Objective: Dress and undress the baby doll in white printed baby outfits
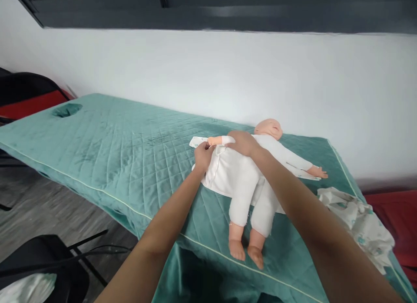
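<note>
A baby doll (246, 194) lies on its back, its soft body white and its head, hands and feet skin-toned. Under it, a white baby garment (215, 175) is spread, with a printed sleeve end (197, 141) showing beyond the doll's hand (214, 140). My left hand (204, 155) is closed in a pinch on the garment's edge beside that doll hand. Around the doll's upper arm near the chest, my right hand (243, 143) is closed, its fingertips partly hidden. The doll's other arm (299, 159) stretches out to the right over the cloth.
The doll rests on a long massage bed with a green quilted cover (130, 146), against a white wall (195, 73). A crumpled printed cloth (358, 225) lies at the right end. Black chairs (45, 259) stand at the left, one with white-green cloth (29, 288) on it.
</note>
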